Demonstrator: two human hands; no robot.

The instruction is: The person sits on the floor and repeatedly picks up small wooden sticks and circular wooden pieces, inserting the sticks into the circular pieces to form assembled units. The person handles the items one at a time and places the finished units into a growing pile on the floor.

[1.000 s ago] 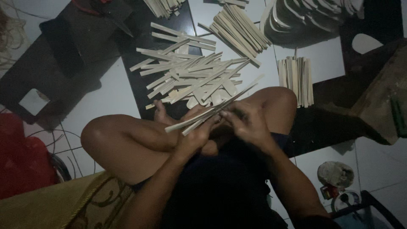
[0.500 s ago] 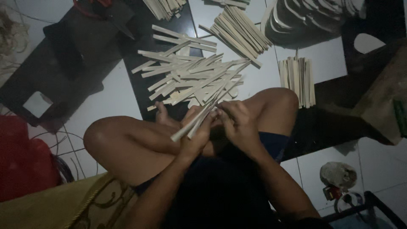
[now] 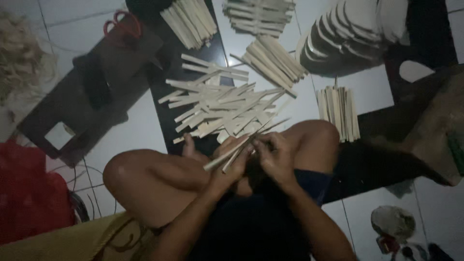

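Dimly lit, the white tiled floor (image 3: pixel 125 133) carries a dark mat (image 3: pixel 166 92), partly buried under a loose heap of pale flat bamboo slats (image 3: pixel 220 108); tied bundles above are cut off by the frame's top edge. Over crossed legs, the left hand (image 3: pixel 229 166) and right hand (image 3: pixel 275 154) both close around a few thin pale bamboo strips (image 3: pixel 237 150), whose far ends blur into the heap. Fingertips are too dark to separate.

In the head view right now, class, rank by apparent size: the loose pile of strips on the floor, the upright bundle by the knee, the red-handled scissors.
1. Loose pile of strips, plainly largest.
2. Upright bundle of strips.
3. Red-handled scissors, only the handles show clearly, so unsure.
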